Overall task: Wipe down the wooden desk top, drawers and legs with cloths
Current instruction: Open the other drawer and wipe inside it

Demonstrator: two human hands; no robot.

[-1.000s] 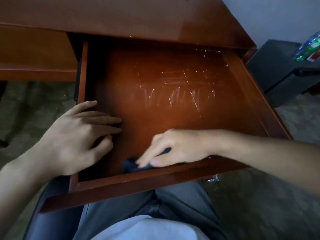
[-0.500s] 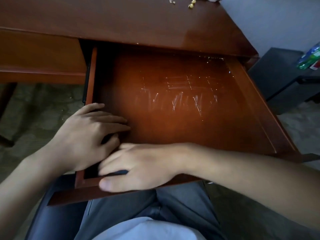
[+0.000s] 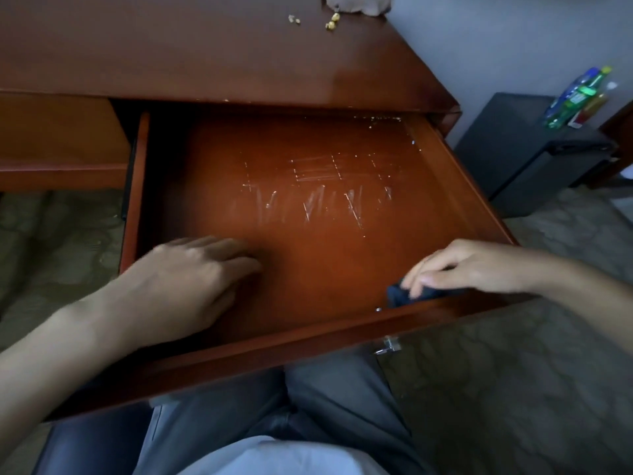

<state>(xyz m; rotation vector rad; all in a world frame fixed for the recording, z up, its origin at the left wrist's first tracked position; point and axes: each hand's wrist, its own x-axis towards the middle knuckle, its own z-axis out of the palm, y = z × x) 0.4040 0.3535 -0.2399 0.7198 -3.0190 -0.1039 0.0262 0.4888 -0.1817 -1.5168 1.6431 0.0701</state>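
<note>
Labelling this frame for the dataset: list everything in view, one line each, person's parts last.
Reddish-brown wooden desk top: 1, glossy, top of frame.
Open reddish-brown wooden drawer: 1, pulled out towards the person; pale scratch marks on its floor.
Dark blue cloth: 1, front right corner of the drawer floor.
Yellowish crumbs: several, on the desk top at the far edge.
Crumpled greyish wad: 1, far edge of the desk top, cut off by the frame.
Dark grey cabinet: 1, right of the desk.
Plastic bottles: several, green and blue, on the cabinet.
Patterned carpet: floor.
Left hand: flat on the drawer floor, front left.
Right hand: fingers pressing on the cloth.
</note>
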